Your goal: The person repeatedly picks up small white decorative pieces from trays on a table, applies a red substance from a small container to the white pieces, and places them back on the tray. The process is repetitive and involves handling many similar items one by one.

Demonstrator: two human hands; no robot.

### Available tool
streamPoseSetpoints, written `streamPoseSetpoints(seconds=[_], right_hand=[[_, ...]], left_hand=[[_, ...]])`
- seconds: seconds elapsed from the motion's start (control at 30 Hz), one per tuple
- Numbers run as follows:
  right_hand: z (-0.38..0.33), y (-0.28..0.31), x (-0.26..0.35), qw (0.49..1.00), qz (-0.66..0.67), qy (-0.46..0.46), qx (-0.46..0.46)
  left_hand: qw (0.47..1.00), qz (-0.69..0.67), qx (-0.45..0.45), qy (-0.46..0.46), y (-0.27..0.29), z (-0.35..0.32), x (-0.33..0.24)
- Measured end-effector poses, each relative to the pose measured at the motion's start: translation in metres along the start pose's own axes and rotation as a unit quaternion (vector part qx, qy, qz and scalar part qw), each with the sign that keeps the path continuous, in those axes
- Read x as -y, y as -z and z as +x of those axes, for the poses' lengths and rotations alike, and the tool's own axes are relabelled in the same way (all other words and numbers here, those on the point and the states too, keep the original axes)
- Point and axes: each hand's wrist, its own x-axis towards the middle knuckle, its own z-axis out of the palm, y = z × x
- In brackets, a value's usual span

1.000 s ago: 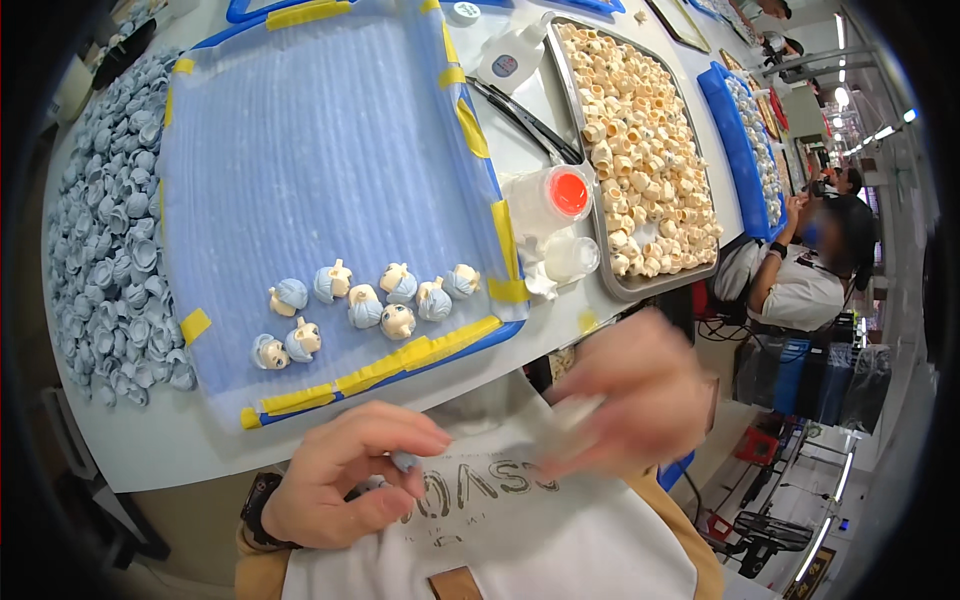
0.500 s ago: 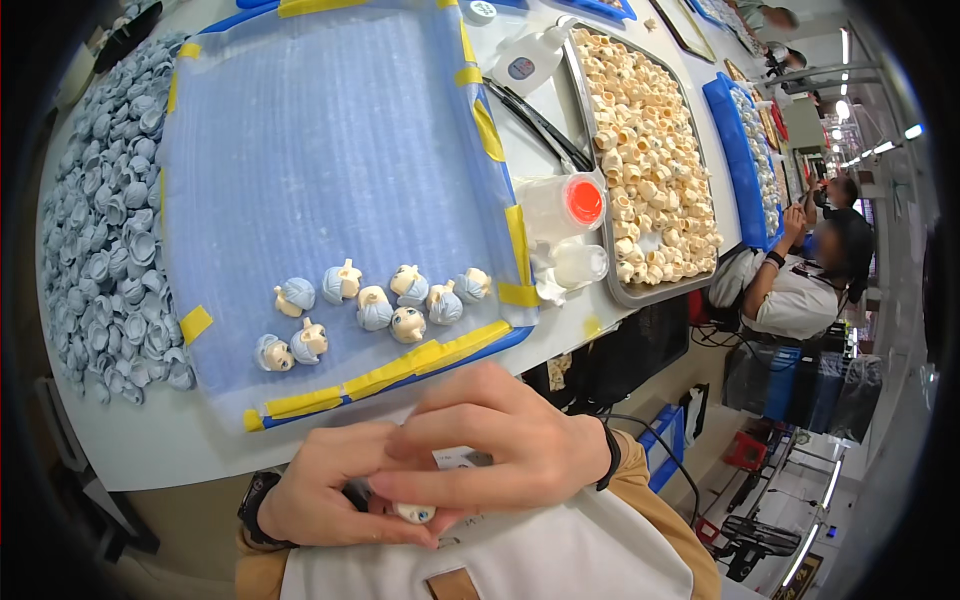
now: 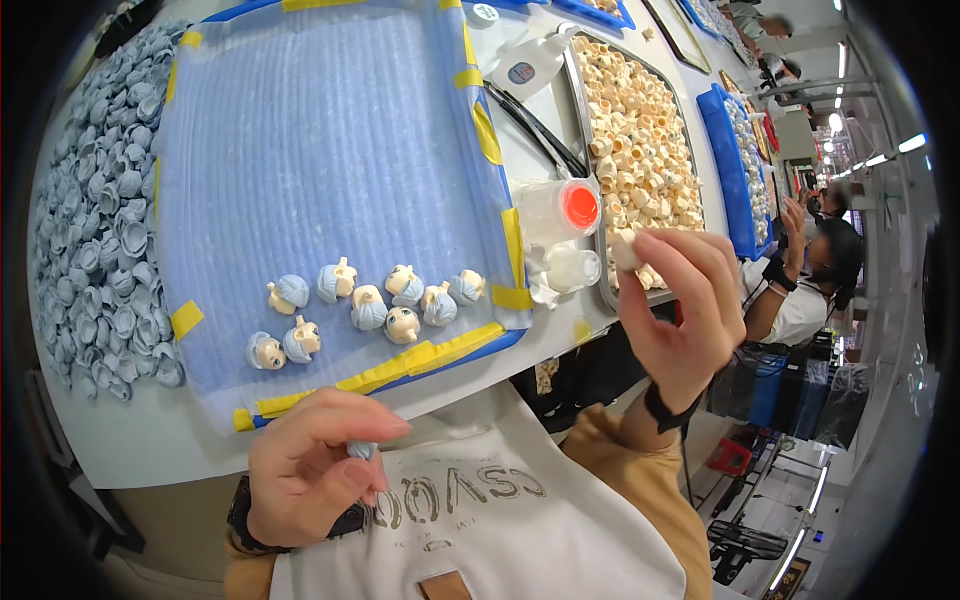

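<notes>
Low in front of me, my left hand [image 3: 325,465] is closed on a small doll head [image 3: 362,450]; only its light-blue hair shows between thumb and fingers, and the rest is hidden. My right hand [image 3: 680,300] is raised at the near end of the metal tray [image 3: 603,262], pinching a cream doll head part [image 3: 626,248] between thumb and forefinger. Many similar cream parts [image 3: 640,150] fill that tray. On the blue, film-covered board [image 3: 320,150] lie several doll heads [image 3: 403,325] with light-blue hair, gathered along its near side.
A heap of light-blue hair pieces [image 3: 105,230] covers the table's left side. Between board and tray stand a white bottle [image 3: 530,65], black tweezers [image 3: 540,130], a red-topped container [image 3: 580,205] and a small clear bottle [image 3: 572,270]. A co-worker [image 3: 800,280] sits at right beyond a blue bin [image 3: 735,170].
My hands have parted. The right went up and right to the tray and now pinches a cream part; the left stayed low with the doll head. The heads on the board lie as before.
</notes>
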Motion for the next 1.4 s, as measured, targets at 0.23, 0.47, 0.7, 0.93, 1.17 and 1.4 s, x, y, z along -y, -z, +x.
streamPoseSetpoints(seconds=[0.23, 0.47, 0.7, 0.93, 1.17, 1.4], right_hand=[[0.008, -0.001, -0.026, 0.970, -0.065, 0.156, 0.174], [0.011, -0.005, -0.025, 0.964, -0.059, 0.182, 0.184], [0.010, -0.006, -0.017, 0.975, -0.059, 0.137, 0.168], [0.007, -0.013, -0.013, 0.985, -0.050, 0.096, 0.131], [0.003, -0.022, -0.003, 0.992, -0.074, 0.043, 0.088], [-0.006, -0.032, 0.003, 0.993, -0.091, -0.054, 0.044]], left_hand=[[1.000, -0.003, -0.012, -0.001, 0.001, 0.000, 0.003], [0.999, 0.003, -0.032, 0.008, 0.003, 0.001, 0.000], [0.998, 0.024, -0.047, 0.027, 0.004, 0.000, -0.001], [0.998, 0.030, -0.051, 0.022, 0.005, 0.000, 0.000], [0.998, 0.029, -0.050, 0.017, 0.007, 0.000, 0.001], [0.998, 0.034, -0.052, 0.016, 0.010, -0.001, 0.002]])
